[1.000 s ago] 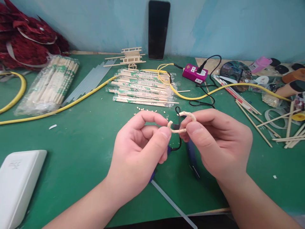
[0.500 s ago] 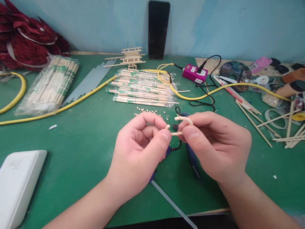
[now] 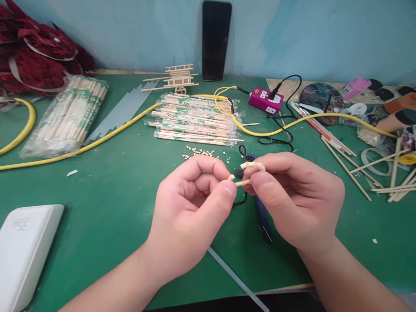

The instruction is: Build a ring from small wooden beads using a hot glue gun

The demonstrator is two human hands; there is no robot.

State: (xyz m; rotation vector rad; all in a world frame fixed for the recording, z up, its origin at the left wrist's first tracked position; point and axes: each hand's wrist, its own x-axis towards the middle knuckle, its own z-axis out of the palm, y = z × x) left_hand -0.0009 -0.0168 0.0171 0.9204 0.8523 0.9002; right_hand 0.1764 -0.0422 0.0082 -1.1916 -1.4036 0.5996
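Observation:
Between both hands is a small pale wooden piece [image 3: 252, 165], made of short stick lengths joined in a curve. My left hand [image 3: 198, 212] pinches its left end, with a short stub showing above the thumb. My right hand [image 3: 292, 195] is closed on its right side by thumb and forefinger. Below the hands lies a dark blue tool with a cord, a glue gun by its look [image 3: 262, 219], mostly covered. A translucent glue stick [image 3: 235, 277] slants toward the table's front edge. Tiny cut wood bits [image 3: 203, 152] lie scattered just beyond my hands.
Wrapped chopsticks [image 3: 195, 119] lie behind the hands, with a stick-built model [image 3: 180, 78] and an upright phone [image 3: 216, 41] beyond. A yellow cable [image 3: 113, 136] crosses the green table. A purple power socket [image 3: 265, 100], loose sticks [image 3: 346, 171] and a white power bank [image 3: 29, 251] surround the work area.
The wooden piece has tilted a little, its right side rising and its upper part turning in my right fingers. My left hand has shifted slightly right and down. Both hands keep their grip.

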